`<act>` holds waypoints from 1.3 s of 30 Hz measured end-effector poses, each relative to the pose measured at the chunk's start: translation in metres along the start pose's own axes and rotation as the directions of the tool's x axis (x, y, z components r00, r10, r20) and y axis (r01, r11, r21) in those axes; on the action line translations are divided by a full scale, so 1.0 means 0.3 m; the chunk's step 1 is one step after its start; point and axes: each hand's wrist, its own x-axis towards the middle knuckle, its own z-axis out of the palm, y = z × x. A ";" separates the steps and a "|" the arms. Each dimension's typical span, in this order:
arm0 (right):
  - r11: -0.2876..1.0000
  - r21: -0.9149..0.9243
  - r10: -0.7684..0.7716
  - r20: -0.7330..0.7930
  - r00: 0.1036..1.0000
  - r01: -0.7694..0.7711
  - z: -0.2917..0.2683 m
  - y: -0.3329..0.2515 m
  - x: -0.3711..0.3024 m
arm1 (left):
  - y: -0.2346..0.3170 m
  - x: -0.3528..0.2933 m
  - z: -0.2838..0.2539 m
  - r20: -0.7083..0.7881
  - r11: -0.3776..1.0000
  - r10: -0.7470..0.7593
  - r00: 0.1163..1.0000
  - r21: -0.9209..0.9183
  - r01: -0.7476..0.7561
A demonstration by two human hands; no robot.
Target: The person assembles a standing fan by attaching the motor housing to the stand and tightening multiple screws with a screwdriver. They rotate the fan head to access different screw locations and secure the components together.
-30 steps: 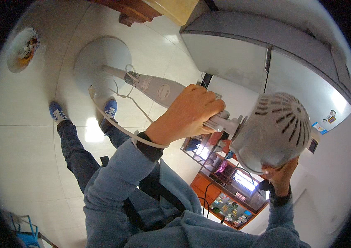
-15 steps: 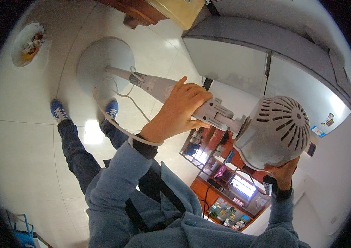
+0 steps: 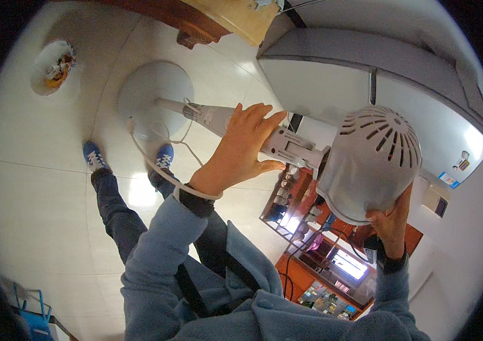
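This looks like a home. A fridge (image 3: 315,85), tiled floor (image 3: 36,216), shelved shoes (image 3: 285,194) and a lit screen (image 3: 348,265) show it.

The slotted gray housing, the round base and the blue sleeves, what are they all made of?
The slotted housing looks like hard plastic, slightly shiny, with neat, molded-looking slots. The round base is smooth and pale gray; it could be plastic or painted metal, I can't tell. The sleeves look like soft cloth, since they're dull and wrinkled.

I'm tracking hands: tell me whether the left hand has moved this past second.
Yes: the left hand has shifted along the pole, toward the round base, away from the vented head.
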 end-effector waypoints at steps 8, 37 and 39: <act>0.985 -0.024 -0.169 -0.251 0.953 0.169 0.113 0.055 -0.100 | 0.094 0.058 -0.120 0.200 0.984 0.173 0.964 -0.074 -0.161; 0.290 0.318 -0.101 -0.928 0.359 0.903 0.659 0.190 0.214 | 0.018 0.234 0.008 0.274 0.776 0.604 0.748 -0.414 -0.476; 0.354 0.277 -0.089 -0.941 0.327 0.893 0.652 0.190 0.221 | 0.025 0.247 0.003 0.317 0.790 0.595 0.739 -0.403 -0.463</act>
